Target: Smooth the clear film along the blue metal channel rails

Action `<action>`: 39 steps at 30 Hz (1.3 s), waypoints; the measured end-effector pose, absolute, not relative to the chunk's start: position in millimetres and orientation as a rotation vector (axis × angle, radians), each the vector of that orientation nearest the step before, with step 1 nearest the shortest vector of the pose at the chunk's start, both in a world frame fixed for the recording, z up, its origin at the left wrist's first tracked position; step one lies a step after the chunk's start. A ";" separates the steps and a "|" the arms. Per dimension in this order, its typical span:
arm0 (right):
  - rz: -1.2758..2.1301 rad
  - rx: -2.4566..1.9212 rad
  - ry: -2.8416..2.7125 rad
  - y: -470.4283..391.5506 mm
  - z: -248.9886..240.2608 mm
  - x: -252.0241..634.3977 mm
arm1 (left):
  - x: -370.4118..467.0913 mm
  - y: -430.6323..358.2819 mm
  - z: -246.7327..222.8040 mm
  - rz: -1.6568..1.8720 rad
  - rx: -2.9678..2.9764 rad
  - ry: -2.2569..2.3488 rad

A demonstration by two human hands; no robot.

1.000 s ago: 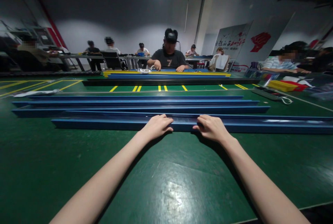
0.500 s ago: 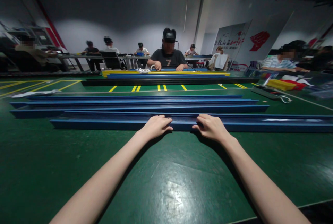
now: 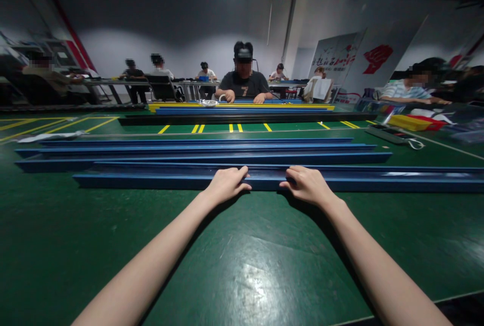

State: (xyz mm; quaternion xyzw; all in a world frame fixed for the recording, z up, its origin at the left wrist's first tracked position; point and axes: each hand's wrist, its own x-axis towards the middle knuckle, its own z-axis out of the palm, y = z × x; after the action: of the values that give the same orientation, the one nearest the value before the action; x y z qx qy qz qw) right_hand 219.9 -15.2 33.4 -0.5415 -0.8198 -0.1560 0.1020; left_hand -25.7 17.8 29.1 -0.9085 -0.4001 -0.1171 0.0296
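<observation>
A long blue channel (image 3: 143, 180) lies across the green table in front of me, its trough facing up. My left hand (image 3: 228, 183) is closed over its near wall, thumb on the front face and fingers inside the trough. A short way to the right, my right hand (image 3: 304, 183) grips the same wall in the same manner. The stretch of channel between my hands is bare. Just behind it lie several more blue channels (image 3: 113, 162), the nearest of them slightly slanted.
Beyond the blue channels lie a black strip (image 3: 249, 119) and a yellow channel (image 3: 242, 107). A co-worker (image 3: 244, 81) sits opposite, hands by those pieces. At the right are a phone-like device (image 3: 391, 135) and a yellow tray (image 3: 410, 123). Yellow tape marks (image 3: 231, 128) cross the green tabletop (image 3: 212, 265).
My left index finger has lifted a little. Both hands otherwise stay in place on the channel, which has not moved. The co-worker opposite has shifted head and body slightly.
</observation>
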 end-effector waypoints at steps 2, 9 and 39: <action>-0.458 -1.606 -2.420 -15.3 33.4 219.3 | -25.6 17.3 29.8 -0.358 -2.798 -1.235; -0.544 -1.571 -2.431 -17.9 31.1 217.3 | -22.4 15.7 30.8 -0.321 -2.761 -1.280; -0.501 -1.407 -2.451 -13.2 20.5 190.2 | -21.0 15.1 27.1 -0.362 -2.707 -1.284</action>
State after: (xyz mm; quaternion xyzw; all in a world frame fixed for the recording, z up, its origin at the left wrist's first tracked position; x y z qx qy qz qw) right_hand 190.2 -13.2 20.5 -0.4858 -0.8460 -0.1730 0.1353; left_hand -21.0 15.1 27.1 -0.8953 -0.4247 -0.1196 0.0621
